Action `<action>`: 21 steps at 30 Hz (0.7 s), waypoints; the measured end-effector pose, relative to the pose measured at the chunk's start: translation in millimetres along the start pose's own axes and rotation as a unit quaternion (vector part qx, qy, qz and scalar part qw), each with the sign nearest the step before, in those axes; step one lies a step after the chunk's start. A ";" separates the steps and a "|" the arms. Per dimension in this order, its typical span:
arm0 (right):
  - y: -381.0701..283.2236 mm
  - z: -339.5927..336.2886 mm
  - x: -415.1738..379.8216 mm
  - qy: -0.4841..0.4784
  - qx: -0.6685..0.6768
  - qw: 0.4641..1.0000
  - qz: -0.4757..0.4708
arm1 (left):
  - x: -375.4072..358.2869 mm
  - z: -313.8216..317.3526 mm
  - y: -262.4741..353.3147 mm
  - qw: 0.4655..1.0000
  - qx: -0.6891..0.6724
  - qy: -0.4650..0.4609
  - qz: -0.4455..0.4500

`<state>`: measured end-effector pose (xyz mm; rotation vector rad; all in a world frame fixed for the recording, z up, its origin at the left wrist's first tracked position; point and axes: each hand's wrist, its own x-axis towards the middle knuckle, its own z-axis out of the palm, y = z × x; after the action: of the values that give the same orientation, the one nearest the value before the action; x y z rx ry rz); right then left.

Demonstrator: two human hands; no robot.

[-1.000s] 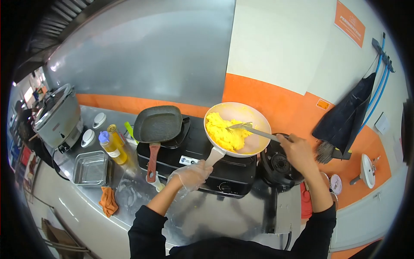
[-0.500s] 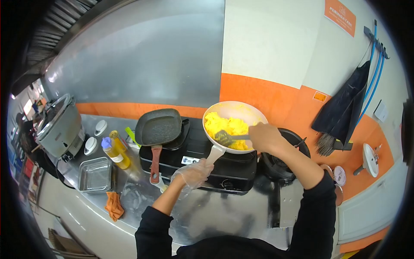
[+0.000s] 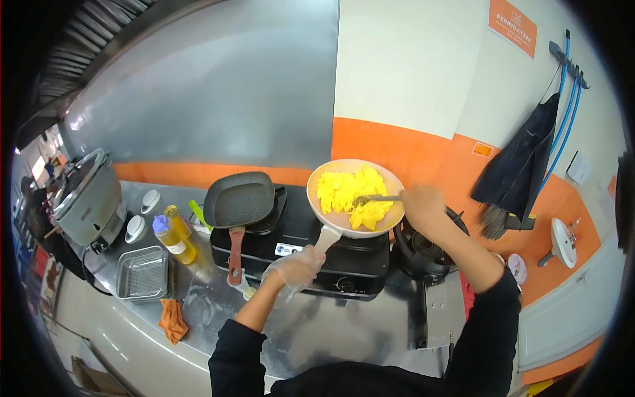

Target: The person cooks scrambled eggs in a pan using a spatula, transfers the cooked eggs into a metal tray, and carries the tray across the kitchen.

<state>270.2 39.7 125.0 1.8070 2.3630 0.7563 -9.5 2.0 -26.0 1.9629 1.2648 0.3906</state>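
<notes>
Where the yellow food [image 3: 347, 187] lay: inside a pale pan [image 3: 391, 186] on the black stove [image 3: 369, 268].
Left hand [image 3: 301, 264]: wore a clear glove [image 3: 280, 271] and gripped the pan's handle [image 3: 328, 238].
Right hand [image 3: 423, 206]: was blurred, but gripped a spatula [image 3: 383, 198] touching the food.
Pan's left: a dark square skillet [image 3: 239, 200] sat.

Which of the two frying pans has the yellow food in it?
The round cream pan with a pale handle; the squarish dark pan holds no yellow food.

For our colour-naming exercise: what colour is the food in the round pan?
The food is bright yellow, seen best in the head view.
</notes>
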 end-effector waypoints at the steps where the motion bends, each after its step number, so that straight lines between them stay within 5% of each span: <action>1: 9.1 -12.6 -8.4 0.004 -0.003 1.000 0.001 | -2.1 1.0 -0.8 0.998 -0.055 -0.002 0.004; 4: 24.6 -37.1 -25.0 0.028 -0.001 0.999 0.042 | 0.0 3.8 -2.0 0.998 -0.053 -0.010 -0.037; 7: 31.3 -39.2 -6.2 0.005 -0.021 0.999 0.043 | -5.4 0.2 7.8 0.997 -0.072 -0.010 0.025; 9: 30.6 -21.5 17.0 0.009 0.012 0.999 0.048 | -16.7 -19.1 54.7 0.937 -0.263 -0.064 -0.222; 12: 30.9 17.2 59.5 -0.076 0.054 0.986 0.136 | -9.7 -8.6 43.4 0.956 -0.167 -0.014 -0.239; 13: 37.8 20.7 69.5 -0.074 0.056 0.986 0.135 | -10.0 -8.0 43.0 0.957 -0.165 -0.012 -0.240; 15: 61.6 33.3 81.6 -0.237 0.113 0.958 0.116 | -11.0 -8.1 42.0 0.961 -0.151 -0.011 -0.230; 18: 94.0 111.1 115.3 -0.301 0.234 0.913 0.148 | -7.4 -13.5 30.3 0.959 -0.185 -0.052 -0.206; 21: 90.5 137.0 126.2 -0.247 0.395 0.883 0.063 | -5.0 -18.4 34.8 0.945 -0.208 -0.069 -0.244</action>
<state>359.3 219.1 72.6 2.0521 2.3333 -0.7328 -0.6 -2.4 12.3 1.2511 1.3908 0.2382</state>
